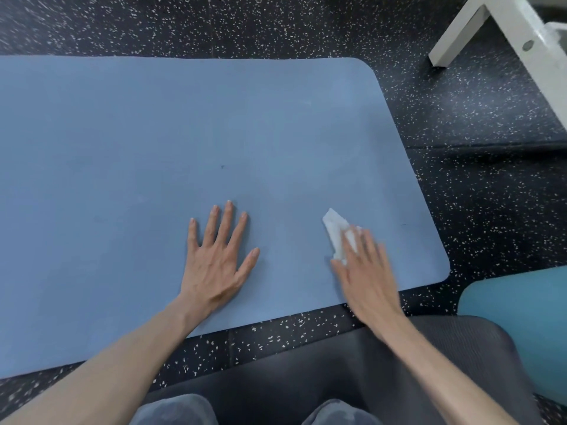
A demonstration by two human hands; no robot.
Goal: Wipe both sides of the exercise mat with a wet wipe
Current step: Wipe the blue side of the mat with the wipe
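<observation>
Floor (460, 124): black rubber flecked with white is being shown under and around everything else.
Mat (184, 133): a blue exercise mat with rounded corners is being shown lying flat on the floor, its right end in view and its left end cut off by the frame edge.
Dark mat (322, 363): a grey ribbed pad is being knelt on at the near edge, just below the blue mat.
Teal object (521, 317): a rounded teal shape is being seen at the lower right, beside the dark mat.
White frame (503, 23): painted metal legs are being seen at the upper right, apart from the mat.
Left hand (219, 259): it is being pressed palm down on the mat, fingers straight and spread.
Right hand (365, 271): it is being blurred by motion; the fingers are being laid flat on the wipe, close together.
Wipe (336, 231): a crumpled white wet wipe is being pressed against the mat near its right end, partly covered by the fingers.
</observation>
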